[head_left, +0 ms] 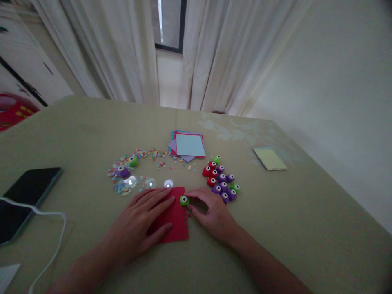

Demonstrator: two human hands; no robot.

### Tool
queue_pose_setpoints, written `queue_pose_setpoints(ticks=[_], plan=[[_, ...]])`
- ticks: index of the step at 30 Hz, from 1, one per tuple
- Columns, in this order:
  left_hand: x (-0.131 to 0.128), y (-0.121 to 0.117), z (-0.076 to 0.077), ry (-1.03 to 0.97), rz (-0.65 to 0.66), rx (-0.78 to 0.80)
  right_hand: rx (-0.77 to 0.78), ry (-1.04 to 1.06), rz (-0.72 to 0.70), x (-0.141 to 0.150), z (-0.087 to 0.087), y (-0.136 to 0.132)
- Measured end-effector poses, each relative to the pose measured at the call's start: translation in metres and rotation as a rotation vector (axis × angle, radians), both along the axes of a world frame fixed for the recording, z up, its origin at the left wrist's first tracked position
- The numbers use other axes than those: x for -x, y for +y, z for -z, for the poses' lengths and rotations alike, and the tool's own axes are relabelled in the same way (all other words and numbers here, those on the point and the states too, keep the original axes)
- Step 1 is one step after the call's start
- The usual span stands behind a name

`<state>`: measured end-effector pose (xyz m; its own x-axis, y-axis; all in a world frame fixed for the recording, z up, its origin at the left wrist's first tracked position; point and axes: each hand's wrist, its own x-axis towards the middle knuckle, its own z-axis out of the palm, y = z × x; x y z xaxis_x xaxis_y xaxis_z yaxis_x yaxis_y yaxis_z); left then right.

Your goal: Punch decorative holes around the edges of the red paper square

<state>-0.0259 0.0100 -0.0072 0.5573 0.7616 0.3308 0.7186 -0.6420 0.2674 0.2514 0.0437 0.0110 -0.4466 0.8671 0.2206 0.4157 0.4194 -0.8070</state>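
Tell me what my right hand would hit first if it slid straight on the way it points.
Past the green punch in its grip, your right hand would probably first meet the fingertips of your left hand, which rests on the red paper; heights are hard to judge here.

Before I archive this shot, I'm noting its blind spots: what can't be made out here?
All in the head view:
Red paper: its left part lies under the left hand.
Green punch, at the right hand: its underside is turned from the camera.
Phone: cut off by the left edge, partly crossed by the white cable.
Paper stack: lower sheets mostly covered by the pale blue sheet.
Confetti: single shapes too small.
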Motion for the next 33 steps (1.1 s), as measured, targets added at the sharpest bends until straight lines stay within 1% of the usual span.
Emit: queue_pose_setpoints(ticks=[9,16,21,27,33], plan=[[0.0011,0.0008,0.0003,0.029,0.017,0.003,-0.006,0.011,0.001,0.0004,0.0011,0.0005],[0.0001,0.0004,0.0003,-0.005,0.012,0.016,0.004,0.007,-0.002,0.0003,-0.0004,-0.0008],[-0.0009,-0.0006,-0.0008,-0.027,0.001,0.023,0.000,0.005,0.003,0.0005,-0.0001,-0.0003],[-0.0013,-0.0008,-0.0033,0.000,0.014,0.018,0.013,0.007,0.007,0.0019,-0.0019,-0.0011],[-0.0028,-0.0002,-0.0069,-0.100,-0.021,-0.034,0.020,0.077,0.083,0.0044,0.0001,-0.0024]])
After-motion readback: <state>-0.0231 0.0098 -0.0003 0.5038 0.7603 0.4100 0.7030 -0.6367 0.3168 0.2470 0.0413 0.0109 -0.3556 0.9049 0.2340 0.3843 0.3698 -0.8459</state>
